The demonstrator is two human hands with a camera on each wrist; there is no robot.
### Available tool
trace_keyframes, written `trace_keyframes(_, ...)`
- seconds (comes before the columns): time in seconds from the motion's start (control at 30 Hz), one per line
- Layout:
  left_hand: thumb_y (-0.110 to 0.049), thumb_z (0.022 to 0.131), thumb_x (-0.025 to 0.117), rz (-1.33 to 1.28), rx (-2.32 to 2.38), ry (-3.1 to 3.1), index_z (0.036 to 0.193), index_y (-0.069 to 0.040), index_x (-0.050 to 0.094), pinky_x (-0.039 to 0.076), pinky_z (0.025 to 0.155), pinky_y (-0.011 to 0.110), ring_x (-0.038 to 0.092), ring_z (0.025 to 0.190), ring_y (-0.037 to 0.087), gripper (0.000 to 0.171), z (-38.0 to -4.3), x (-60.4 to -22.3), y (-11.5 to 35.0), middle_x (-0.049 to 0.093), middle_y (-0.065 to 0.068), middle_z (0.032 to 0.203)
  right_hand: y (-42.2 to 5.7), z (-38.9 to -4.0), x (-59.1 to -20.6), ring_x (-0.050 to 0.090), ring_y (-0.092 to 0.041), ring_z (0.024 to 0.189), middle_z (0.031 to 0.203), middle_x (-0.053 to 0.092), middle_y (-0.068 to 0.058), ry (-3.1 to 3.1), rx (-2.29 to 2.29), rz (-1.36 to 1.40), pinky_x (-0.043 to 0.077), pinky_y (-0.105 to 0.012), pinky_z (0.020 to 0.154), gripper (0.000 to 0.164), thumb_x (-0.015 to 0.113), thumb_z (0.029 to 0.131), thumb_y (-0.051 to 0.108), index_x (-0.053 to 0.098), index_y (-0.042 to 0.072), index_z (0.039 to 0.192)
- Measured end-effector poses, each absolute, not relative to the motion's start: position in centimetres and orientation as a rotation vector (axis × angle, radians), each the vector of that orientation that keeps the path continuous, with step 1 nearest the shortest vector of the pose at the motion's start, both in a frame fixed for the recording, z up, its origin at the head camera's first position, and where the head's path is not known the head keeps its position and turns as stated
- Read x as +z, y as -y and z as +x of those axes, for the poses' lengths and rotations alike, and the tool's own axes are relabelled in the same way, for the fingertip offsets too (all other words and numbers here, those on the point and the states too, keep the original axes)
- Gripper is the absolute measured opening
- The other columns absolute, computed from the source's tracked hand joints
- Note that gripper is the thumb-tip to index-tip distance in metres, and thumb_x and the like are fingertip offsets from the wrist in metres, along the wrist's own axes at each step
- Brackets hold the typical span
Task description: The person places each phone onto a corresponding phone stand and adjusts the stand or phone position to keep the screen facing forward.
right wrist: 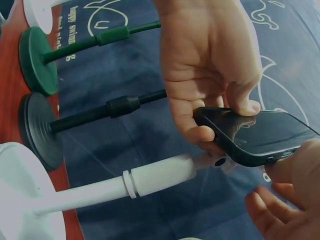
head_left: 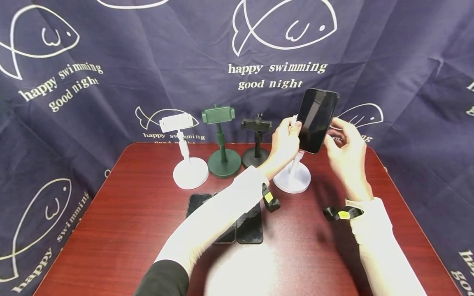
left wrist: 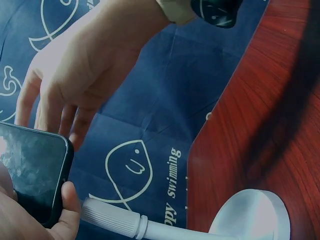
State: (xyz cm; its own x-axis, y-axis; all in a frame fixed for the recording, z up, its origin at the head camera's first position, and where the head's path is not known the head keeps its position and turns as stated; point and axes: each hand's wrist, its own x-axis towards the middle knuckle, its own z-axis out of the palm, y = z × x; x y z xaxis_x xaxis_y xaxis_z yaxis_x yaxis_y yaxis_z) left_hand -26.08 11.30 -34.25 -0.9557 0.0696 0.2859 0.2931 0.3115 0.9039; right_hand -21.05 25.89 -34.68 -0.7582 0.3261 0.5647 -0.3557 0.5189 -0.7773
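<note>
A black smartphone (head_left: 317, 121) stands tilted upright at the top of a white phone stand (head_left: 292, 180); the stand's holder is mostly hidden behind it. My left hand (head_left: 285, 142) grips the phone's left edge, its thumb on the front, which shows in the right wrist view beside the dark screen (right wrist: 272, 132). On the opposite edge, my right hand (head_left: 348, 154) pinches the phone with its fingertips. From the left wrist view, the right hand's fingers (left wrist: 47, 107) reach behind the phone.
Left of the white stand are a black phone stand (head_left: 257, 154), a green one (head_left: 224, 162) and another white one (head_left: 190, 172). Several dark phones (head_left: 249, 228) lie on the red-brown table (head_left: 129, 230), partly under the left forearm. A navy curtain (head_left: 177, 53) hangs behind.
</note>
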Motion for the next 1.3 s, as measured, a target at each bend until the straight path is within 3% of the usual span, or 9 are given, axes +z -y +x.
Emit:
trace_keyframes(0.1, -0.029, 0.108, 0.052, -0.32, -1.707, 2.395, 0.125, -0.008, 0.065, 0.052, 0.09, 0.029, 0.067, 0.102, 0.022, 0.029, -26.0, -34.2, -11.3, 0.071, 0.008, 0.103, -25.8, -21.4, -34.5, 0.064, 0.01, 0.098, 0.123, 0.068, -0.001, 2.085, 1.328, 0.077, 0.048, -0.008, 0.084, 0.043, 0.071, 0.091, -0.003, 0.069, 0.01, 0.132)
trace_keyframes(0.4, -0.029, 0.109, 0.048, -0.287, -1.718, 2.412, 0.126, -0.008, 0.063, 0.052, 0.095, 0.033, 0.067, 0.111, 0.025, 0.03, -25.8, -34.1, -11.6, 0.071, 0.01, 0.116, -25.8, -21.7, -34.2, 0.066, 0.006, 0.099, 0.114, 0.063, 0.019, 2.047, 1.401, 0.169, 0.052, -0.009, 0.083, 0.044, 0.069, 0.088, -0.012, 0.07, 0.001, 0.129)
trace_keyframes(0.57, -0.029, 0.11, 0.048, -0.279, -1.737, 2.411, 0.127, -0.008, 0.062, 0.052, 0.096, 0.032, 0.066, 0.112, 0.023, 0.031, -25.6, -34.0, -11.6, 0.071, 0.01, 0.118, -26.2, -21.2, -34.3, 0.066, 0.006, 0.093, 0.113, 0.065, 0.019, 2.061, 1.4, 0.228, 0.051, -0.009, 0.082, 0.039, 0.059, 0.095, -0.006, 0.068, 0.002, 0.132)
trace_keyframes(0.7, -0.029, 0.11, 0.048, -0.3, -1.725, 2.412, 0.128, -0.007, 0.062, 0.052, 0.097, 0.033, 0.067, 0.114, 0.025, 0.032, -25.6, -33.9, -11.5, 0.071, 0.01, 0.118, -26.6, -20.9, -34.4, 0.066, 0.003, 0.089, 0.119, 0.067, 0.011, 2.047, 1.455, 0.337, 0.052, -0.011, 0.08, 0.041, 0.053, 0.097, -0.008, 0.064, -0.002, 0.136)
trace_keyframes(0.93, -0.029, 0.11, 0.045, -0.317, -1.721, 2.442, 0.137, -0.008, 0.059, 0.051, 0.101, 0.034, 0.066, 0.119, 0.024, 0.037, -25.7, -33.8, -11.3, 0.07, 0.011, 0.124, -26.9, -20.7, -34.2, 0.065, 0.01, 0.09, 0.119, 0.062, 0.018, 2.13, 1.387, 0.34, 0.049, -0.007, 0.079, 0.049, 0.066, 0.092, -0.008, 0.061, 0.001, 0.14)
trace_keyframes(1.13, -0.032, 0.11, 0.043, -0.346, -1.721, 2.472, 0.143, -0.011, 0.054, 0.051, 0.102, 0.033, 0.065, 0.122, 0.022, 0.04, -25.8, -33.7, -11.2, 0.069, 0.011, 0.131, -26.8, -20.8, -34.0, 0.064, 0.01, 0.071, 0.12, 0.068, 0.006, 2.125, 1.313, 0.318, 0.047, -0.008, 0.068, 0.047, 0.074, 0.089, -0.006, 0.066, 0.002, 0.135)
trace_keyframes(1.3, -0.038, 0.11, 0.045, -0.348, -1.748, 2.474, 0.142, -0.01, 0.053, 0.05, 0.103, 0.033, 0.064, 0.122, 0.022, 0.043, -25.9, -33.5, -11.2, 0.068, 0.011, 0.133, -26.9, -20.7, -34.0, 0.065, 0.007, 0.064, 0.11, 0.067, 0.02, 2.137, 1.332, 0.321, 0.047, -0.009, 0.064, 0.046, 0.077, 0.088, -0.004, 0.067, 0.003, 0.132)
